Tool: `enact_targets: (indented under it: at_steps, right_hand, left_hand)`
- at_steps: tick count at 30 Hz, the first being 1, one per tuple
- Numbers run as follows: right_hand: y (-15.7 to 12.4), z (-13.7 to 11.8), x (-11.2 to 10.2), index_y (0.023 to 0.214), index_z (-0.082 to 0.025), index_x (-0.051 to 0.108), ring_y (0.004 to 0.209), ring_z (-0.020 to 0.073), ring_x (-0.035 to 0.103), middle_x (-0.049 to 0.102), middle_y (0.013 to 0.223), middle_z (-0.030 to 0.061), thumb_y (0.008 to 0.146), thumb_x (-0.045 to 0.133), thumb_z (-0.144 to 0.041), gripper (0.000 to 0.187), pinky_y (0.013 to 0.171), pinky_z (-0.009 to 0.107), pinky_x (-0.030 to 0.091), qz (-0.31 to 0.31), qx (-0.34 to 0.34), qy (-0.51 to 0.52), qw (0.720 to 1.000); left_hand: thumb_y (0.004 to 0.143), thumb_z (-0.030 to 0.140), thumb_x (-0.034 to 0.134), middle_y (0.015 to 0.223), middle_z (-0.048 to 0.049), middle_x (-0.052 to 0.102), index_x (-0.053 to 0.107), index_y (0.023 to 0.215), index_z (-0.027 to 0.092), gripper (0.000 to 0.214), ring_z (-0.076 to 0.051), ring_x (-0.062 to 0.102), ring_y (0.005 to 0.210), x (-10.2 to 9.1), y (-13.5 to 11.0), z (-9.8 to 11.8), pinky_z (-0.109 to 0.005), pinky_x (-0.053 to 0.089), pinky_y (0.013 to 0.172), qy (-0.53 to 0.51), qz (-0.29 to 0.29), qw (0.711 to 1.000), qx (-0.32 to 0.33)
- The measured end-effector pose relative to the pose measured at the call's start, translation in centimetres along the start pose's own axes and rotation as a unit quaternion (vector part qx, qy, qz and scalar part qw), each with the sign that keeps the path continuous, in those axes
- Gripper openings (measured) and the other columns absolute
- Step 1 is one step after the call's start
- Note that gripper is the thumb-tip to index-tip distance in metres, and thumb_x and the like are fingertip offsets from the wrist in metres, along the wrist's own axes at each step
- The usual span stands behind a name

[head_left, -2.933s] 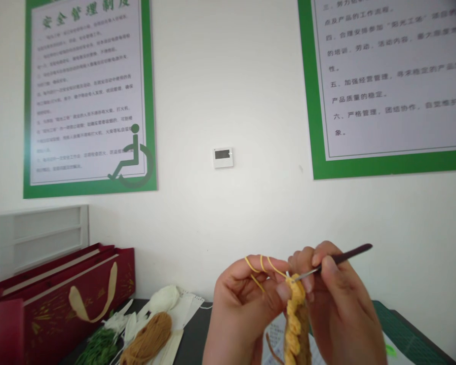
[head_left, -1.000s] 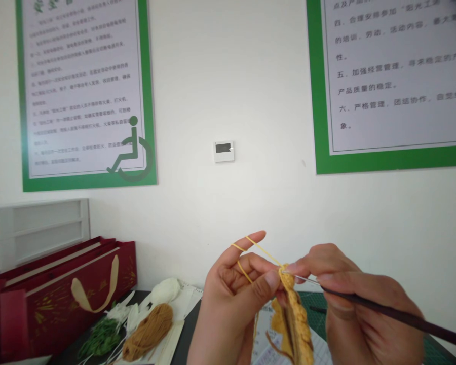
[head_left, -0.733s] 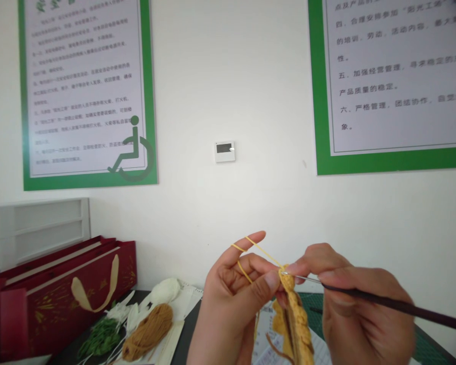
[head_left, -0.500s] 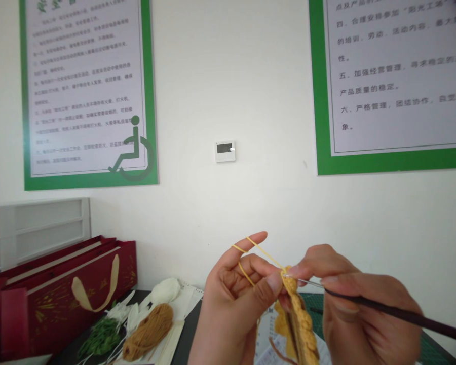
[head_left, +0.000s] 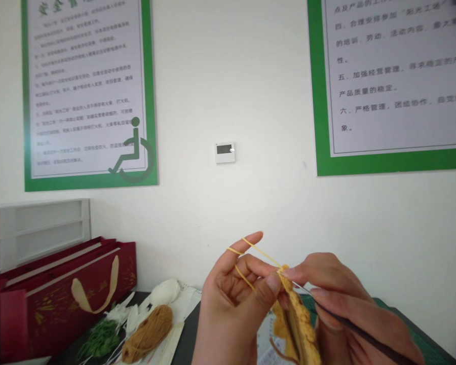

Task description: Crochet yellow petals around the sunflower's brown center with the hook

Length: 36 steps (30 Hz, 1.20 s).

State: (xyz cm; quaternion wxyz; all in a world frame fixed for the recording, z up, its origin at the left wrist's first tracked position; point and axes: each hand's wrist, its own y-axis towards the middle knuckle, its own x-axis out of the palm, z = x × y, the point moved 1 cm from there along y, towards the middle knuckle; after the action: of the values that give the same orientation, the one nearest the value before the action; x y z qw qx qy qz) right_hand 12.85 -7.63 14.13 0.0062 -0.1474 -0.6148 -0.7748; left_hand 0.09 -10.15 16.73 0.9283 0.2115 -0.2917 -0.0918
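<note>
My left hand (head_left: 233,299) pinches the top of a yellow crocheted piece (head_left: 296,324) between thumb and fingers. Its forefinger is raised, with yellow yarn (head_left: 260,252) looped over it and running to the piece. My right hand (head_left: 349,314) is closed on a dark crochet hook (head_left: 359,334); the metal tip sits at the top of the piece, and the handle slants down to the right. The piece hangs down between both hands, and its lower end is cut off by the frame.
On the dark table lie skeins of brown yarn (head_left: 148,332), green yarn (head_left: 99,342) and white yarn (head_left: 163,291). A red gift bag (head_left: 61,299) and a white drawer unit (head_left: 38,230) stand at the left. A green cutting mat (head_left: 410,329) lies at the right. Posters hang on the wall.
My right hand has dropped and turned, so the hook's handle now slants more steeply down to the right. My left hand and the yarn over its forefinger have barely shifted.
</note>
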Motion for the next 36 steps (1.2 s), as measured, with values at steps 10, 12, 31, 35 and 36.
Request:
enact_targets:
  at_steps: [10,12,31,35,36]
  right_hand:
    - [-0.7,-0.5,2.0,0.098,-0.026,0.061,0.078,0.0204,0.068,0.069,0.079,0.003,0.097,0.06,-0.027,0.002,0.051,0.028,0.054,0.139,0.249,0.174,0.943]
    - [-0.6,-0.4,1.9,0.097,-0.026,0.06,0.079,0.0196,0.068,0.068,0.078,0.0022,0.098,0.059,-0.027,0.002,0.055,0.028,0.056,0.125,0.269,0.189,0.936]
    - [0.3,-0.9,-0.6,0.108,-0.022,0.07,0.075,0.0214,0.071,0.077,0.091,0.0075,0.092,0.061,-0.013,0.02,0.06,0.038,0.06,-0.005,0.007,-0.079,0.997]
    - [0.4,-1.3,-1.2,0.108,-0.025,0.071,0.073,0.0194,0.071,0.078,0.094,0.007,0.088,0.065,-0.009,0.026,0.056,0.033,0.058,-0.06,-0.006,-0.118,0.991]
    - [0.2,-1.3,-1.2,0.108,-0.024,0.071,0.074,0.019,0.071,0.077,0.095,0.0069,0.088,0.066,-0.009,0.026,0.055,0.032,0.057,-0.057,-0.007,-0.11,0.992]
  left_hand:
    - [0.067,0.012,0.09,0.073,0.0007,0.07,0.07,0.12,0.019,0.058,-0.012,0.065,0.056,-0.1,0.0,0.0,-0.024,0.051,0.059,-0.005,-0.017,1.0,-0.011]
    - [0.067,0.012,0.09,0.074,0.0004,0.07,0.071,0.119,0.019,0.056,-0.012,0.063,0.056,-0.2,0.1,0.0,-0.024,0.05,0.058,0.005,-0.016,1.0,-0.009]
    - [0.069,0.013,0.089,0.074,0.0002,0.072,0.065,0.129,0.027,0.067,-0.018,0.069,0.064,1.4,-1.7,-0.9,-0.024,0.055,0.058,0.121,0.13,0.973,0.145]
    - [0.066,0.01,0.09,0.07,0.0024,0.071,0.054,0.141,0.024,0.084,-0.013,0.066,0.056,1.0,-1.0,-0.2,-0.019,0.052,0.053,0.058,0.094,0.991,0.072]
    - [0.064,0.01,0.09,0.069,0.0025,0.071,0.052,0.142,0.023,0.087,-0.012,0.064,0.053,0.9,-0.8,-0.2,-0.018,0.052,0.052,0.044,0.073,0.995,0.055]
